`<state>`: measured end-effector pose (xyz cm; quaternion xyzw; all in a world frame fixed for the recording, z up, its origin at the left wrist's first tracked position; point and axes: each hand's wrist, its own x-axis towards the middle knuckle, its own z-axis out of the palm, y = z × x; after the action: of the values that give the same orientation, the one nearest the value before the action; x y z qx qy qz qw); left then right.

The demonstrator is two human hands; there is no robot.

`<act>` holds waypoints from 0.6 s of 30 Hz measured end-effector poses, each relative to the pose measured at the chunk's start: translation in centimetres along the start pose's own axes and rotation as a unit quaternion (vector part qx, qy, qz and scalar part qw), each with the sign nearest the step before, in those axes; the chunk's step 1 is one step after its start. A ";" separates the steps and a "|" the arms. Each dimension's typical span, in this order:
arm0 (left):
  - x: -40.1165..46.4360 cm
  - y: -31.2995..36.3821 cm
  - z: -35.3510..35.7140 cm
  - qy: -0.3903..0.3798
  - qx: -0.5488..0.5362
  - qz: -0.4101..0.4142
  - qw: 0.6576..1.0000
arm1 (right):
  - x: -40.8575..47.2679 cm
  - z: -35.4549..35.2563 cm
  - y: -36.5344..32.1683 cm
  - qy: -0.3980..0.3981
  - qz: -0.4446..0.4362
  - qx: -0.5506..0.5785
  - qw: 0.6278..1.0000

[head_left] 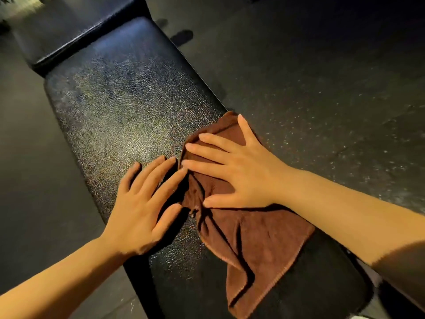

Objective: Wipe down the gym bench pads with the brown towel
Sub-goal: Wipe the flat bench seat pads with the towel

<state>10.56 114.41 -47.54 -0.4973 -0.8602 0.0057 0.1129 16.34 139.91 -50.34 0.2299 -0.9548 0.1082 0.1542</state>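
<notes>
While wiping: brown towel [250, 229] spread on bench pad [119, 107].
Right hand [239, 171]: fingers splayed flat, pressing towel for contact.
Left hand [142, 203]: flat, steadying beside towel, gripping nothing.

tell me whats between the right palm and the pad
The brown towel: the right hand presses it flat onto the pad, shown in the head view.

Dim, warm light glares off the bench pad [128, 107]; hard shadows, dark corners, wide-angle edge bending.
</notes>
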 end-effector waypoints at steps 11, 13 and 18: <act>0.1 0.2 -0.1 0.005 0.034 0.021 0.999 | -7.0 0.2 -1.9 0.009 0.031 0.021 0.999; 0.3 0.2 0.0 0.010 0.033 0.022 0.999 | -9.1 0.0 -2.5 0.000 0.030 0.022 0.999; 0.1 0.2 0.1 0.008 0.030 0.021 0.999 | -14.3 -0.3 -4.7 -0.037 0.013 0.016 0.999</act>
<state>10.69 114.58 -47.66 -0.5115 -0.8482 0.0305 0.1345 30.74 141.72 -54.40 0.2234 -0.9609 0.1169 0.1141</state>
